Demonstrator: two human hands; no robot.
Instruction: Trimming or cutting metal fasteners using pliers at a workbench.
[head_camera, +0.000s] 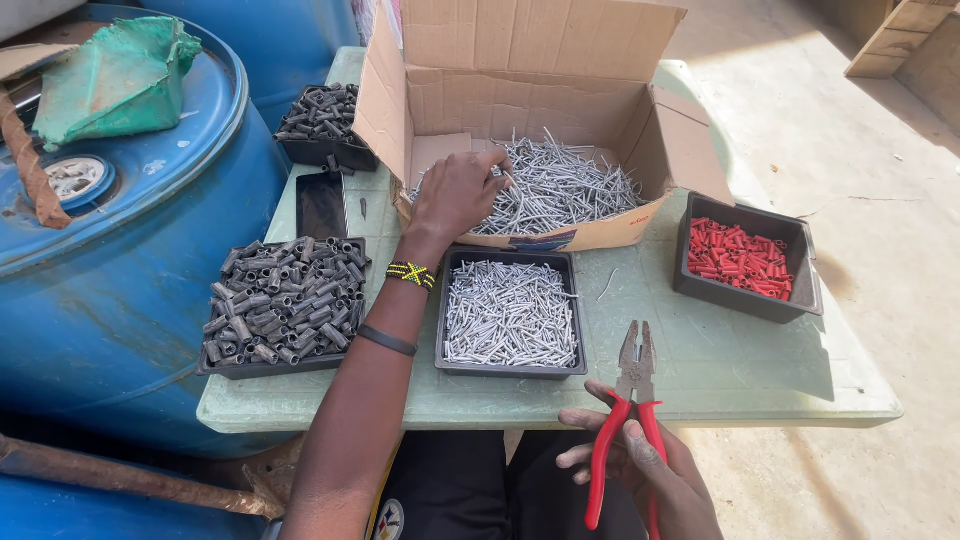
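**Head view: nails reached for, pliers held ready**

Head camera — the left hand (455, 195) is lowered into the box (530, 75), fingers curled loosely over the nails (565, 190); whether any are pinched cannot be told. The pliers (632, 400) are gripped by their red handles in the right hand (650, 470) — jaws open, resting on the table (720, 370) beside the nail tray (510, 312).

Pale green plastic table (760, 370) on sunlit concrete floor (860, 170). Hard daylight, sharp shadows beside table. Blue plastic drums (130, 260) crowd left side, green cloth (115, 80) on one lid. Rusty pipe (120, 480) lower left. Cardboard pieces (900, 40) top right.
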